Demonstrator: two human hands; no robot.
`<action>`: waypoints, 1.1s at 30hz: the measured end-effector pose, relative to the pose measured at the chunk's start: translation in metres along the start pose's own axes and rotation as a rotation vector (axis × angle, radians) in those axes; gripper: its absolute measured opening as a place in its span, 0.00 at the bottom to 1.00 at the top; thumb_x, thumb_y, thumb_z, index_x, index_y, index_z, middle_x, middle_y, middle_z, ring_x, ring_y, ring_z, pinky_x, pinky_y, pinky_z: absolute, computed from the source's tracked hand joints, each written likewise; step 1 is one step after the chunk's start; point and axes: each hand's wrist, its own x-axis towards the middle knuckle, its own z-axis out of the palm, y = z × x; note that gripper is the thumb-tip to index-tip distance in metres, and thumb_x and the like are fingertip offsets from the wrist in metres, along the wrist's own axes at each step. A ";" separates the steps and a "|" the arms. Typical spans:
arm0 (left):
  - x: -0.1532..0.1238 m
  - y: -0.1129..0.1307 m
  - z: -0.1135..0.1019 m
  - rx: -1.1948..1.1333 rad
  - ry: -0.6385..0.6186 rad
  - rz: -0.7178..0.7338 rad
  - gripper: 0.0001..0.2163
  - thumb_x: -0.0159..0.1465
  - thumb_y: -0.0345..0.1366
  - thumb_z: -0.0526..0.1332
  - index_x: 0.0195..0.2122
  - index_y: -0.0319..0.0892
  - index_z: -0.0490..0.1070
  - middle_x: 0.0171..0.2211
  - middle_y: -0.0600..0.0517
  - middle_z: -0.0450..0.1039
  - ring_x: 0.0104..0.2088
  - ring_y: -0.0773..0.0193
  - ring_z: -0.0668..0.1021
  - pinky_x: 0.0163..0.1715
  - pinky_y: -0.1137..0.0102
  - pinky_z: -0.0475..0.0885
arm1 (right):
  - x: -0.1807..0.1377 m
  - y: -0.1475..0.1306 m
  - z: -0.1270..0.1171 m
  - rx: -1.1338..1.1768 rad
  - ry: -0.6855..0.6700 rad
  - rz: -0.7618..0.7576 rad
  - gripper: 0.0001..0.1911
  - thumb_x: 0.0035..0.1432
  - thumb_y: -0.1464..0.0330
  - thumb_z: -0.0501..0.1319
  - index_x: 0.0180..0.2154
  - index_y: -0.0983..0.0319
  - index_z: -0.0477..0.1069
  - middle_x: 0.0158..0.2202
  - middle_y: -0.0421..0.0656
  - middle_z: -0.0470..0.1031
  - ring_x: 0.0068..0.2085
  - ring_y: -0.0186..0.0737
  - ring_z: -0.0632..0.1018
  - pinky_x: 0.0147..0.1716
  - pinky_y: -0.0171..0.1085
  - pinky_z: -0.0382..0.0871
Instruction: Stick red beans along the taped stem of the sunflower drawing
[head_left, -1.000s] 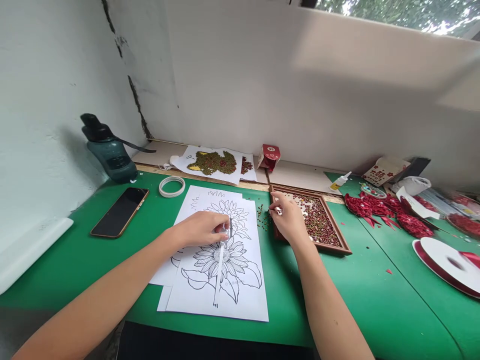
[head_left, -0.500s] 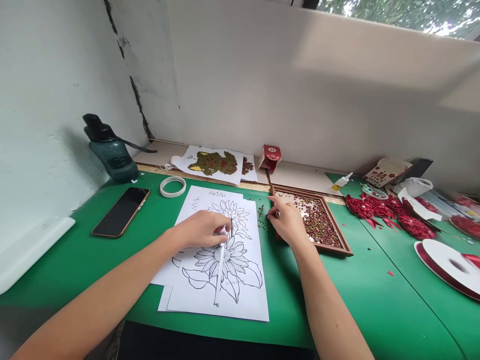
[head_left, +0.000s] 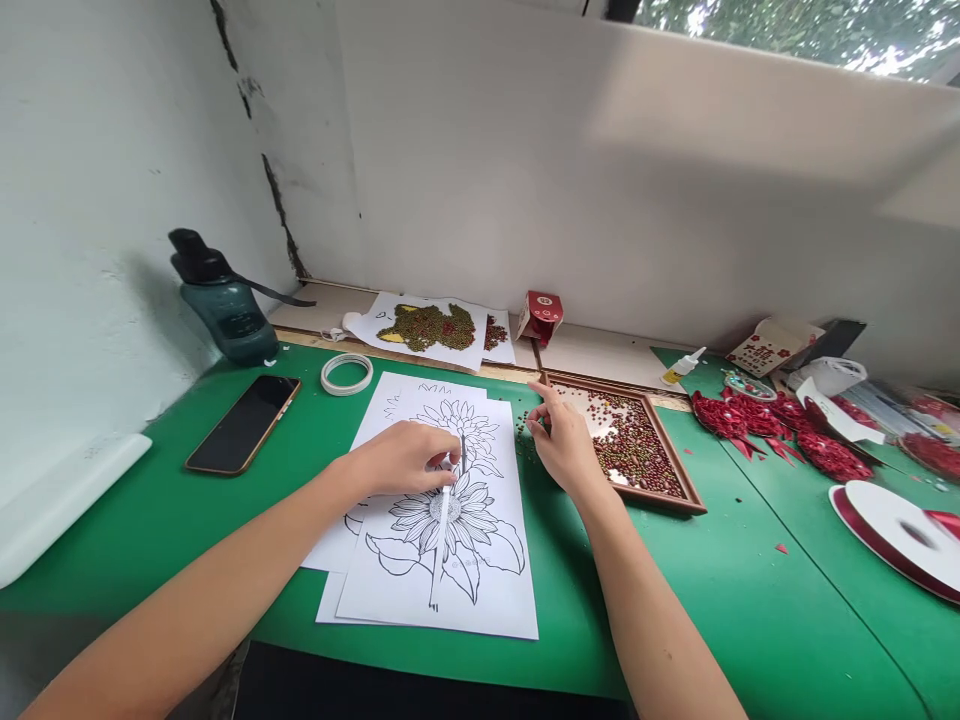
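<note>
A white sheet with a black sunflower outline [head_left: 450, 540] lies on the green table [head_left: 712, 590]. My left hand [head_left: 405, 456] rests on the sheet, fingers closed round a thin white stick [head_left: 444, 500] that points down onto the flower's centre. My right hand [head_left: 561, 442] hovers at the sheet's right edge, thumb and forefinger pinched together over a small scatter of loose beans [head_left: 523, 430]; what the pinch holds is too small to tell. Just right of it lies a brown wooden frame tray [head_left: 679, 470] filled with red and green beans.
A dark phone [head_left: 244, 424], a roll of white tape [head_left: 346, 373] and a dark green bottle [head_left: 221, 300] sit at the left. A finished bean picture [head_left: 427, 328] and a red box [head_left: 540, 314] lie behind. Red ribbon pieces [head_left: 780, 425], a glue bottle [head_left: 682, 365] and a ribbon spool [head_left: 904, 530] crowd the right.
My right hand has moved left from the bean tray's corner to the sheet's right edge, staying pinched. My left hand and the stick have kept still.
</note>
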 end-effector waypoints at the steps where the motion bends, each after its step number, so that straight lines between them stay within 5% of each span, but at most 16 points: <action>1: 0.000 -0.001 0.000 -0.001 -0.001 0.001 0.06 0.67 0.42 0.63 0.40 0.46 0.74 0.33 0.55 0.76 0.32 0.63 0.75 0.32 0.69 0.62 | -0.001 -0.002 0.002 0.011 -0.006 -0.012 0.33 0.60 0.75 0.53 0.67 0.58 0.61 0.36 0.43 0.78 0.41 0.49 0.74 0.44 0.44 0.67; 19: -0.001 -0.002 -0.003 -0.003 0.002 -0.014 0.08 0.68 0.44 0.62 0.40 0.46 0.74 0.33 0.54 0.77 0.32 0.62 0.76 0.32 0.67 0.64 | -0.007 -0.024 0.016 0.117 -0.077 -0.192 0.32 0.65 0.74 0.54 0.68 0.54 0.55 0.40 0.43 0.78 0.41 0.46 0.76 0.45 0.45 0.71; 26: -0.003 -0.005 -0.012 0.054 0.035 -0.065 0.11 0.67 0.47 0.63 0.42 0.46 0.74 0.34 0.54 0.77 0.32 0.62 0.75 0.32 0.68 0.63 | -0.017 -0.049 0.029 0.231 -0.136 -0.335 0.36 0.65 0.76 0.57 0.70 0.51 0.51 0.39 0.40 0.78 0.43 0.44 0.77 0.53 0.51 0.69; 33: -0.002 -0.009 -0.005 0.085 0.040 -0.054 0.08 0.69 0.41 0.59 0.44 0.46 0.74 0.36 0.52 0.79 0.33 0.59 0.78 0.32 0.66 0.64 | -0.024 -0.062 0.033 0.338 -0.251 -0.368 0.38 0.65 0.78 0.59 0.70 0.48 0.51 0.40 0.39 0.79 0.42 0.41 0.78 0.53 0.51 0.72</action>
